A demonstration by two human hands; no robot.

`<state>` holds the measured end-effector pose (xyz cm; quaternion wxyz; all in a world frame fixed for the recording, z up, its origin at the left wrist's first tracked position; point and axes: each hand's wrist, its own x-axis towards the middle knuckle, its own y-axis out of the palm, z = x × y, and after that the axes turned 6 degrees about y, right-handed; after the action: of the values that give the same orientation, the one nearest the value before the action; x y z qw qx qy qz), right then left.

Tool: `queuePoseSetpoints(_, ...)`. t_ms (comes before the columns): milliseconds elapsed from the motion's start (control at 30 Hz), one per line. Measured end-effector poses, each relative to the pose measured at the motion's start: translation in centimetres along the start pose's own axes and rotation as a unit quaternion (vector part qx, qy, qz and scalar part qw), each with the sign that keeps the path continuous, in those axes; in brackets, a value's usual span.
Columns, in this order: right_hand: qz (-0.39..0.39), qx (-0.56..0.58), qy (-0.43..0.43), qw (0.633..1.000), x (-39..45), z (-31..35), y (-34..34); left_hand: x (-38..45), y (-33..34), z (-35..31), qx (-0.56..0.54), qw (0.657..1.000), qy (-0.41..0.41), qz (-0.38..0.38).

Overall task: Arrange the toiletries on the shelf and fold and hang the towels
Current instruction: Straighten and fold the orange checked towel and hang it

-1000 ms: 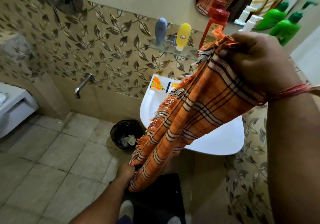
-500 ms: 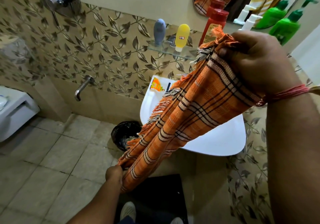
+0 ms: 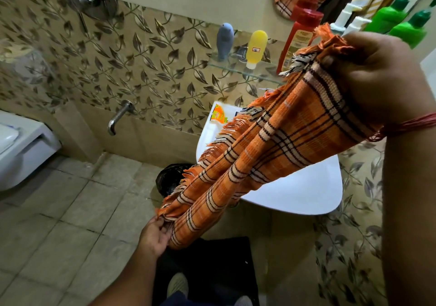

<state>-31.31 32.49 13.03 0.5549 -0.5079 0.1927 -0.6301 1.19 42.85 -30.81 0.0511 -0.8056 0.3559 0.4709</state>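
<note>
left hand: lower centre of frame, fingers pinched on towel's bottom corner.
right hand: upper right, fist closed on bunched top end.
towel: orange check, stretched diagonally between both hands, in front of sink; gathered in loose folds, fringe free.
handling: looks light, soft, limp; will sag and slip out of fold. Better held at corners/edges, not the fringe.
step: probably straightening before folding; not hung.
shelf: glass, centre top; grey bottle, yellow bottle, red bottle standing.
</note>
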Motion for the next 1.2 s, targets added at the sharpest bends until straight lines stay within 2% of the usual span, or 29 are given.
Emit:
queuePoseSetpoints(100,0.005,0.008,0.005,1.0,0.1,-0.1,0.3,-0.1,0.4,-0.4,0.003,1.0,0.013,-0.006)
queuePoseSetpoints(233,0.019,-0.005,0.007,1.0,0.2,0.1,0.7,-0.1,1.3,-0.7,0.066,0.998,0.014,0.016)
queuePoseSetpoints(367,0.032,-0.006,0.015,0.999,0.3,0.1,0.8,-0.6,1.6,-0.4,0.122,0.992,0.004,-0.023)
queuePoseSetpoints(500,0.035,-0.015,0.017,0.999,0.4,-0.1,0.8,0.0,0.7,-0.4,0.083,0.992,-0.029,-0.085)
queuePoseSetpoints(567,0.031,-0.02,0.021,0.999,0.5,-0.4,0.9,0.1,0.8,-0.6,0.044,0.994,-0.046,-0.09)
queuePoseSetpoints(700,0.025,-0.018,0.03,0.999,0.9,-1.1,1.0,0.0,1.3,-1.1,0.017,0.995,-0.022,-0.092)
queuePoseSetpoints(967,0.019,-0.013,0.018,1.0,1.6,-0.9,1.0,1.3,1.5,-1.2,0.122,0.988,0.014,0.095)
queuePoseSetpoints(1100,0.026,-0.005,0.021,0.999,1.9,-0.7,1.0,0.7,1.9,-0.5,0.219,0.969,0.001,0.119)
queuePoseSetpoints(1200,0.028,0.005,0.022,0.999,2.1,-0.8,0.9,0.2,2.3,0.0,0.295,0.95,0.001,0.1)
